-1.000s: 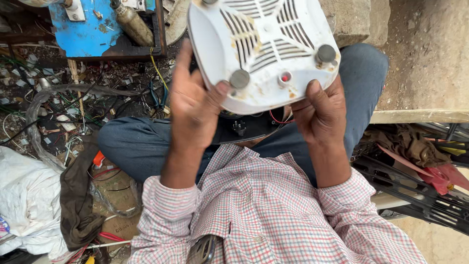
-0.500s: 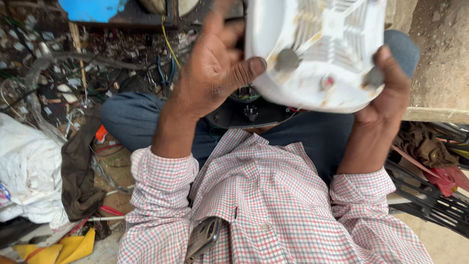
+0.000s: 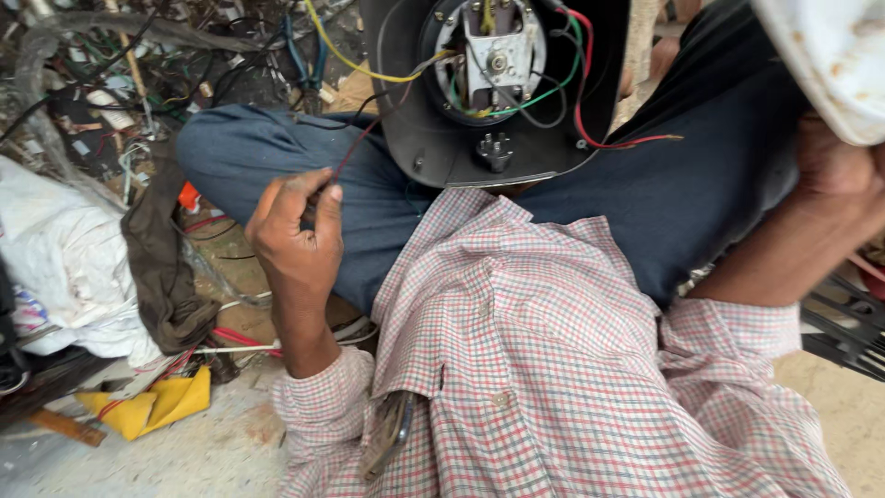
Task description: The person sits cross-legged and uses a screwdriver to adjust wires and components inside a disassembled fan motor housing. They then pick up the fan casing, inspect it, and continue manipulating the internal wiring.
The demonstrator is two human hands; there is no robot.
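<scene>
A black appliance housing (image 3: 442,138) rests on my lap, its inside showing a metal motor mount (image 3: 496,51) and red, green and yellow wires. My left hand (image 3: 297,231) sits over my left thigh and pinches a thin dark red wire (image 3: 355,148) that runs up to the housing. My right hand (image 3: 834,175) is at the far right, holding a white plastic cover (image 3: 830,55) lifted away from the housing; only its corner shows. I wear a checked shirt and dark blue trousers.
A heap of tangled wires and scrap (image 3: 101,83) lies at upper left. A white sack (image 3: 64,267), a brown cloth (image 3: 166,277) and a yellow rag (image 3: 157,406) lie on the ground at left. Black metal bars (image 3: 843,332) are at right.
The white cover has come off and moved up and right in my right hand, baring the black housing. My left hand let go of the cover, dropped down-left and took a thin wire.
</scene>
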